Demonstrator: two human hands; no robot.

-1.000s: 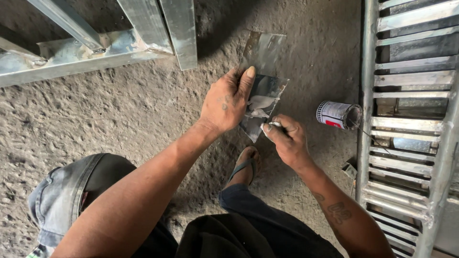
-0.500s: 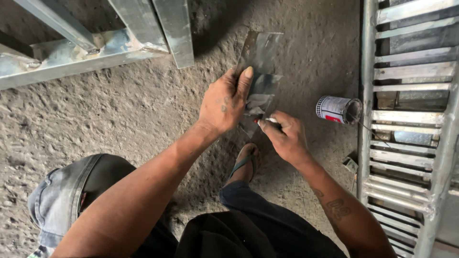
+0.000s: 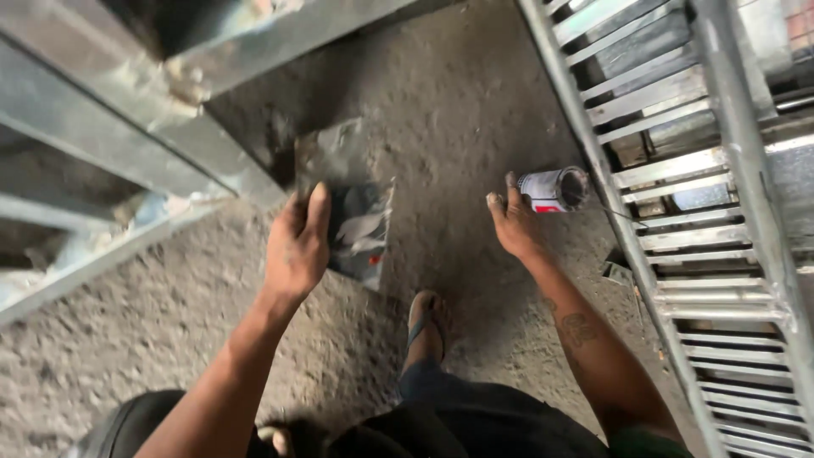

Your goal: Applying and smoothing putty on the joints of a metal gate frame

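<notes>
Both hands are out in front of us over the concrete floor (image 3: 475,110). Our left hand (image 3: 297,246) is gripping a crumpled grey sheet (image 3: 360,225), fingers curled round its left edge with the thumb pressed flat on top, so the sheet hangs a bit above the floor and tilts toward us. It's shiny and dark, with pale smears and a tiny red spot on it. Our right hand (image 3: 513,225) is holding nothing, fingers loosely spread, fingertips right up against a small can (image 3: 555,188) lying on its side; can't really tell if they actually touch it. That can is white with a red patch, its open end facing right, and it sits just beside the metal grille (image 3: 678,170) that runs down the right side. On the left there's a steel frame (image 3: 170,144) of angled bars, with whitish blobs at a joint, and the sheet's top corner comes close to its lower bar. Our foot in a sandal (image 3: 426,318) rests on the floor between the two arms, below the sheet.
</notes>
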